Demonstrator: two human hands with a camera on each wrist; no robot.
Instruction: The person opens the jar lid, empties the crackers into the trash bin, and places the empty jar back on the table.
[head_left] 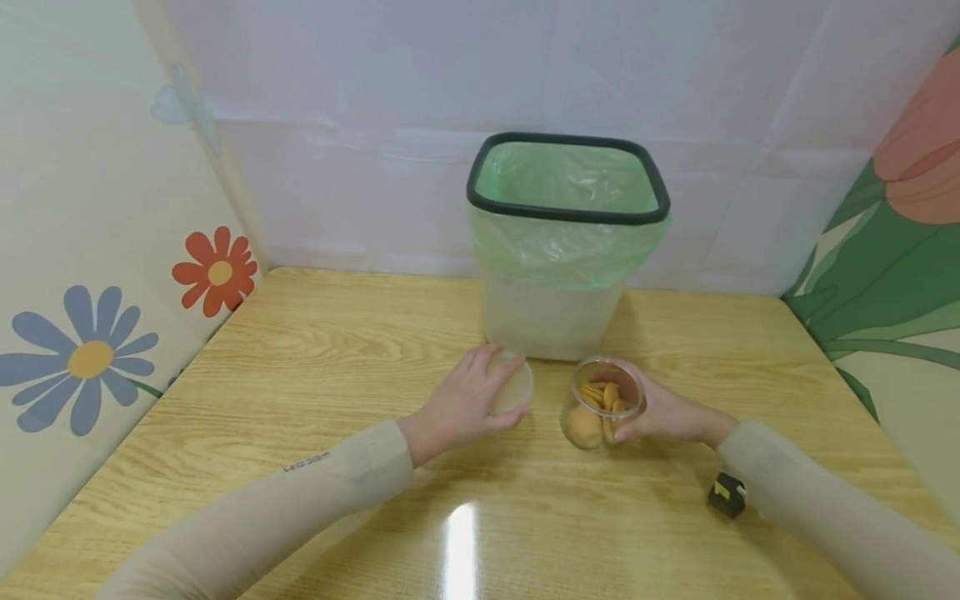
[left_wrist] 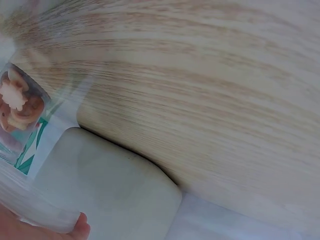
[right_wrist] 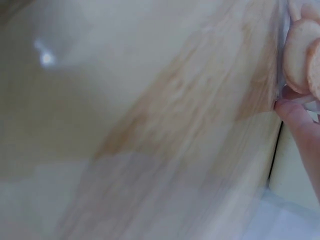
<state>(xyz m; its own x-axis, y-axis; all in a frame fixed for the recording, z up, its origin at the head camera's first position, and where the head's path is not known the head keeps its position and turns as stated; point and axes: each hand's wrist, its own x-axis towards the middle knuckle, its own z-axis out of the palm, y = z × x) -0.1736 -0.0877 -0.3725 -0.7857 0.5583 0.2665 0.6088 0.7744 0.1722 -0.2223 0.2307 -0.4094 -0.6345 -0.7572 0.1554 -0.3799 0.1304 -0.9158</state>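
Observation:
My left hand [head_left: 468, 402] grips a round, translucent lid [head_left: 517, 390], its fingers curled over the near side and rim. In the left wrist view the lid [left_wrist: 37, 202] shows at the lower left, with a fingertip at its edge. To the right, my right hand [head_left: 667, 408] holds a clear, lidless jar [head_left: 567, 407] from its right side. Round, golden-brown biscuits [head_left: 585, 427] lie inside the jar. The right wrist view catches only the thumb side of the hand and a few biscuits [right_wrist: 299, 57]. Whether the jar touches the table cannot be told.
Behind the hands stands a pale bin [head_left: 551, 321] with a black rim and a green bag liner. A small black object with a yellow mark [head_left: 727, 495] lies beside the right forearm on the wooden table [head_left: 360, 333]. Flower-printed panels flank both sides.

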